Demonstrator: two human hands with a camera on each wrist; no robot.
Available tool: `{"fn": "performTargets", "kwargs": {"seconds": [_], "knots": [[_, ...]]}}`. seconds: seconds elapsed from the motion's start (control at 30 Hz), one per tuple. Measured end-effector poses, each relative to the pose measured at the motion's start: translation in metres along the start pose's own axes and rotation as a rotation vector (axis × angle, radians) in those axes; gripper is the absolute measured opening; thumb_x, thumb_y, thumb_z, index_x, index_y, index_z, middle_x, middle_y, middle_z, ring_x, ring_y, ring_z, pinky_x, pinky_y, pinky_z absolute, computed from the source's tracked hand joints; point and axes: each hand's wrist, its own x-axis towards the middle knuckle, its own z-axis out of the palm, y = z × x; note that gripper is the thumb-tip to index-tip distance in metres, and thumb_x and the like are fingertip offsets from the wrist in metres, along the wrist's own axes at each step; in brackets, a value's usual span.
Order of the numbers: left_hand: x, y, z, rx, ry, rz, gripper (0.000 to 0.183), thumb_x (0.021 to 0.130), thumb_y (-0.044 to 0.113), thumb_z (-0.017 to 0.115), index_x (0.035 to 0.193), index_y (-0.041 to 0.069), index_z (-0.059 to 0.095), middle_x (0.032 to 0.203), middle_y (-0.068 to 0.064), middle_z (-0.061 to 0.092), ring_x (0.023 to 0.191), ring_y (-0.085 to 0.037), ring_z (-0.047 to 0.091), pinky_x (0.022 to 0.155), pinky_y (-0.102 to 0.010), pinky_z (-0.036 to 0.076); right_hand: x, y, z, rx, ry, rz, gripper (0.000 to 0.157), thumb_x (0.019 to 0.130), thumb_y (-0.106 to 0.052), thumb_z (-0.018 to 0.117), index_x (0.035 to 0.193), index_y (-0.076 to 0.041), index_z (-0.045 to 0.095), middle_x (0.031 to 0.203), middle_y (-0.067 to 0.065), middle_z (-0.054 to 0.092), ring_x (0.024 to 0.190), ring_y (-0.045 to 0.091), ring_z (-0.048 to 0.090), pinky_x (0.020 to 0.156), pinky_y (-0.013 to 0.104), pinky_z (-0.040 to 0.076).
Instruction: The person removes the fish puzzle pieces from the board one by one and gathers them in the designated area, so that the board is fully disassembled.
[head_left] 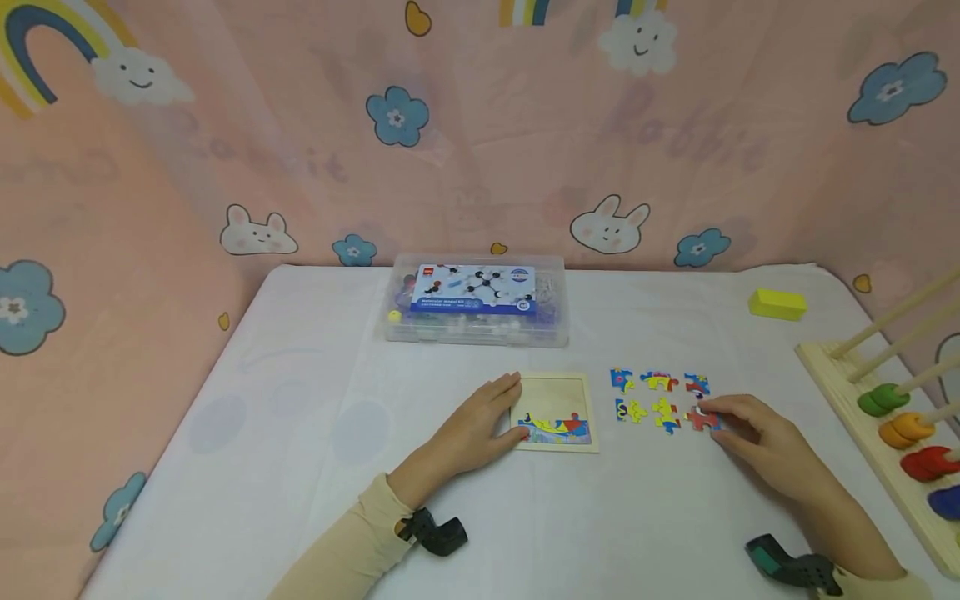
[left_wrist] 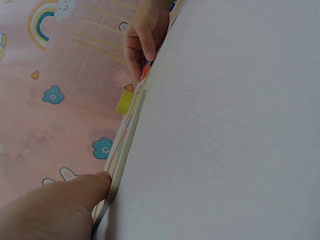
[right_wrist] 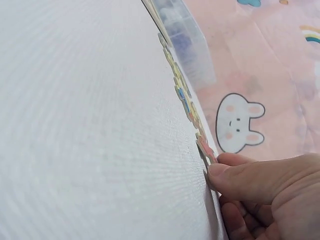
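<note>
A wooden puzzle board [head_left: 555, 392] lies on the white table, with joined pieces [head_left: 553, 429] along its lower part showing yellow, blue and red. My left hand [head_left: 468, 429] rests at the board's left side, fingers extended near the upper corner and thumb [left_wrist: 95, 187] on the edge. To the right of the board, loose jigsaw pieces [head_left: 660, 382] lie in two rows. At the right end of the nearer row, my right hand [head_left: 772, 446] pinches a red puzzle piece [head_left: 701, 418] between thumb and index finger. That piece [right_wrist: 205, 149] looks slightly tilted in the right wrist view.
Behind the board stands a clear plastic case [head_left: 476, 329] with a molecular model label. A yellow block [head_left: 777, 305] sits at the back right. Along the right edge is a wooden peg rack [head_left: 862, 400] with coloured rings. A pink patterned cloth [head_left: 480, 167] hangs behind the table.
</note>
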Motion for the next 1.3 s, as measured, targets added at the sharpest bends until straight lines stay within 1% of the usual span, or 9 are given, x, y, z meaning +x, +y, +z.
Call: {"fn": "performTargets", "kwargs": {"seconds": [0.1, 0.2, 0.43, 0.53, 0.77, 0.93, 1.1, 1.2, 1.3], "knots": [[0.000, 0.000, 0.000, 0.003, 0.004, 0.005, 0.067, 0.092, 0.037, 0.060, 0.143, -0.001, 0.038, 0.153, -0.012, 0.032, 0.142, -0.024, 0.029, 0.118, -0.036, 0.024, -0.001, 0.000, 0.001, 0.009, 0.008, -0.004, 0.033, 0.082, 0.004, 0.068, 0.114, -0.004, 0.064, 0.112, -0.022, 0.049, 0.107, -0.022, 0.037, 0.084, -0.007, 0.031], [0.000, 0.000, 0.000, 0.005, 0.001, 0.003, 0.068, 0.092, 0.038, 0.060, 0.143, -0.001, 0.038, 0.153, -0.012, 0.032, 0.142, -0.023, 0.029, 0.118, -0.035, 0.023, -0.001, -0.001, 0.002, 0.009, 0.012, 0.003, 0.032, 0.083, 0.004, 0.067, 0.114, -0.004, 0.064, 0.111, -0.020, 0.049, 0.106, -0.022, 0.037, 0.085, -0.007, 0.030], [-0.001, 0.000, 0.000, 0.004, 0.008, 0.013, 0.068, 0.092, 0.038, 0.060, 0.143, -0.002, 0.038, 0.153, -0.013, 0.032, 0.142, -0.024, 0.029, 0.118, -0.036, 0.024, -0.001, -0.003, 0.001, -0.009, 0.008, 0.031, 0.030, 0.085, 0.001, 0.066, 0.115, -0.005, 0.064, 0.110, 0.002, 0.054, 0.106, -0.021, 0.035, 0.085, -0.008, 0.027], [-0.001, -0.001, 0.000, 0.000, 0.006, 0.012, 0.068, 0.092, 0.038, 0.060, 0.143, -0.002, 0.038, 0.153, -0.012, 0.031, 0.142, -0.023, 0.028, 0.118, -0.036, 0.023, -0.001, -0.004, 0.001, -0.014, 0.004, 0.037, 0.030, 0.085, 0.001, 0.066, 0.115, -0.004, 0.064, 0.110, 0.008, 0.053, 0.106, -0.021, 0.033, 0.085, -0.008, 0.026], [0.000, 0.000, 0.000, 0.002, 0.001, 0.011, 0.068, 0.093, 0.038, 0.059, 0.143, -0.001, 0.037, 0.154, -0.011, 0.030, 0.143, -0.022, 0.027, 0.119, -0.035, 0.023, 0.000, -0.005, 0.000, -0.014, -0.001, 0.036, 0.029, 0.086, 0.000, 0.066, 0.115, -0.003, 0.064, 0.111, 0.011, 0.052, 0.106, -0.021, 0.032, 0.086, -0.009, 0.023], [0.000, 0.000, -0.001, 0.000, -0.003, 0.021, 0.068, 0.093, 0.038, 0.058, 0.144, -0.001, 0.037, 0.154, -0.012, 0.030, 0.143, -0.022, 0.027, 0.119, -0.036, 0.023, -0.001, -0.006, 0.000, -0.027, 0.012, 0.078, 0.028, 0.088, -0.008, 0.067, 0.116, -0.003, 0.063, 0.113, 0.012, 0.055, 0.105, -0.023, 0.031, 0.084, -0.009, 0.024], [-0.001, -0.001, -0.001, 0.008, -0.034, 0.014, 0.070, 0.093, 0.040, 0.058, 0.145, 0.000, 0.034, 0.155, -0.010, 0.027, 0.144, -0.021, 0.024, 0.119, -0.036, 0.022, 0.000, -0.010, 0.001, -0.041, 0.028, 0.120, 0.032, 0.089, -0.014, 0.067, 0.118, -0.002, 0.060, 0.115, 0.014, 0.056, 0.103, -0.025, 0.031, 0.082, -0.009, 0.025], [-0.001, -0.003, -0.002, 0.019, -0.069, 0.012, 0.074, 0.092, 0.043, 0.058, 0.147, 0.001, 0.031, 0.157, -0.009, 0.023, 0.145, -0.020, 0.020, 0.120, -0.035, 0.020, 0.001, -0.015, 0.003, -0.046, 0.048, 0.096, 0.034, 0.087, -0.011, 0.068, 0.118, 0.001, 0.059, 0.114, 0.016, 0.057, 0.103, -0.027, 0.030, 0.083, -0.010, 0.025], [-0.002, -0.004, -0.003, 0.033, -0.099, 0.028, 0.078, 0.090, 0.045, 0.058, 0.148, 0.000, 0.029, 0.158, -0.009, 0.021, 0.146, -0.020, 0.017, 0.120, -0.035, 0.018, 0.002, -0.021, 0.005, -0.033, 0.052, 0.059, 0.036, 0.086, -0.007, 0.068, 0.119, 0.003, 0.058, 0.115, 0.017, 0.057, 0.104, -0.026, 0.032, 0.085, -0.010, 0.026]]}}
